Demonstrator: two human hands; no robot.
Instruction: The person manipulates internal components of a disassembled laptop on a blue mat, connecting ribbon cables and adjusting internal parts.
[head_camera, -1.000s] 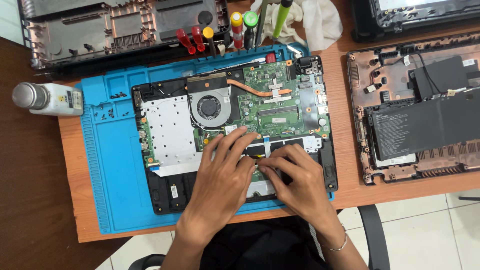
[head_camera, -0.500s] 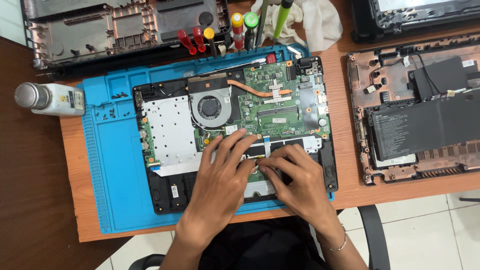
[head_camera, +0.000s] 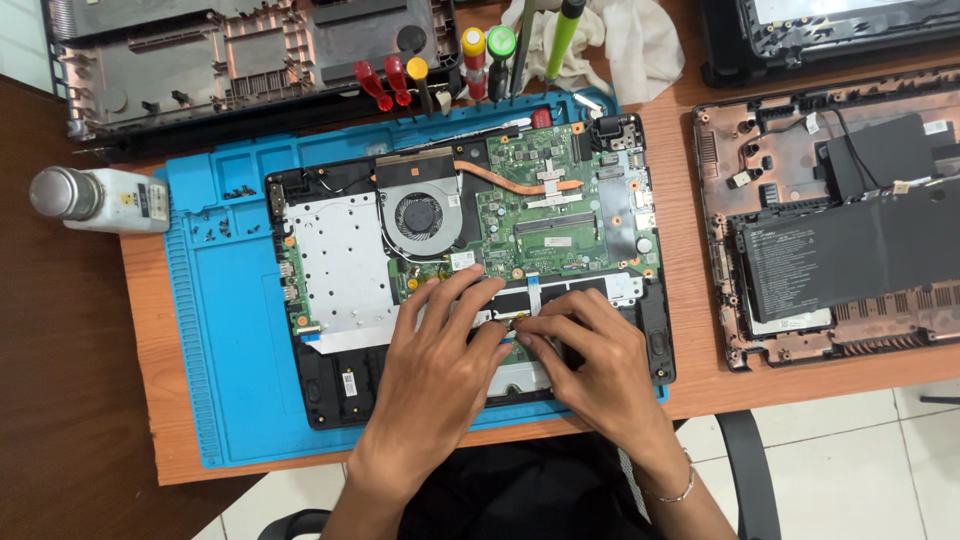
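Note:
An opened laptop base (head_camera: 330, 240) lies on a blue work mat (head_camera: 220, 330), showing a green circuit board (head_camera: 545, 215), a round fan (head_camera: 418, 215) and a copper heat pipe. My left hand (head_camera: 435, 360) rests flat on the lower middle of the laptop, fingers spread and pointing up right. Beside it my right hand (head_camera: 590, 365) pinches with fingertips at a small part near the flat ribbon cable (head_camera: 535, 290). The fingertips of both hands meet at that spot. What they pinch is too small to make out.
Several screwdrivers (head_camera: 470, 55) with coloured handles lie above the mat next to a white cloth (head_camera: 630, 45). A white bottle (head_camera: 95, 198) lies at the left. A second opened laptop shell (head_camera: 830, 230) sits at the right, another casing (head_camera: 230, 55) at the top left.

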